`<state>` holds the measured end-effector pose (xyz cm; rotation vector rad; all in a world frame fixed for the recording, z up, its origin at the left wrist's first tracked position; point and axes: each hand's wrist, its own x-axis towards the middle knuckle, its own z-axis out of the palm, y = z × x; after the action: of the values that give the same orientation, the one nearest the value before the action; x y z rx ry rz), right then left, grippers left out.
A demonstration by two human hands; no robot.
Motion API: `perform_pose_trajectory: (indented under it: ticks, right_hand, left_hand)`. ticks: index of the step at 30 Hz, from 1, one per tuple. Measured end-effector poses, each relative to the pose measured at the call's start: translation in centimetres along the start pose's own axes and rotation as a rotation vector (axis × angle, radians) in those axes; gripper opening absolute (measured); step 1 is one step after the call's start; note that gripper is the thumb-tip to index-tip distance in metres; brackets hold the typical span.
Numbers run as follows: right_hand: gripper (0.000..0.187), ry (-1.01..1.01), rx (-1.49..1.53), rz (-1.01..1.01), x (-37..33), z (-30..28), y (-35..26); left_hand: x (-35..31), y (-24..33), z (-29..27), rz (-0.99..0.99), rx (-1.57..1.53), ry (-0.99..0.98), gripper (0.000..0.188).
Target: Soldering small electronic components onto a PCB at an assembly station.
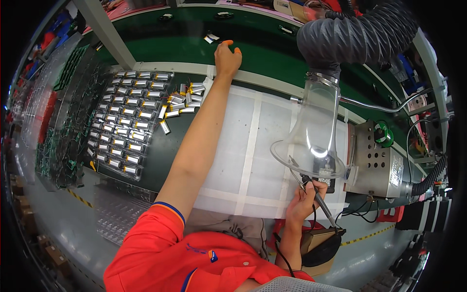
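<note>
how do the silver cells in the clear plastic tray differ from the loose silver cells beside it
The tray cells are set out in rows, while the loose cells lie jumbled at different angles. The tray cells are clearly more numerous than the loose cells. The tray cells sit in clear plastic; the loose cells are heaped on the dark tabletop. Both are silver with yellow ends.

Electronics workshop: conveyor [272, 58], extraction hose [360, 35]
</note>
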<state>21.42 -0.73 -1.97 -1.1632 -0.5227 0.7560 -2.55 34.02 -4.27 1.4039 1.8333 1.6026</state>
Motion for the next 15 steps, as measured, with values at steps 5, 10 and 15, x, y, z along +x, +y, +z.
perform_pose_trajectory:
  ticks: [5,10,15]
  right_hand:
    - [0.011,-0.064,-0.036,0.018,-0.3,-0.7,0.1]
    - [0.012,-0.04,-0.013,0.021,-0.2,-0.8,-0.1]
    - [0.013,-0.037,-0.021,0.033,0.0,-0.1,-0.1]
  left_hand:
    - [-0.3,-0.3,-0.2,0.057,0.094,-0.091,0.03]
    - [-0.4,-0.6,1.2,0.147,0.248,-0.081,0.032]
    - [3.4,-2.8,2.5,0.212,0.669,-0.151,0.046]
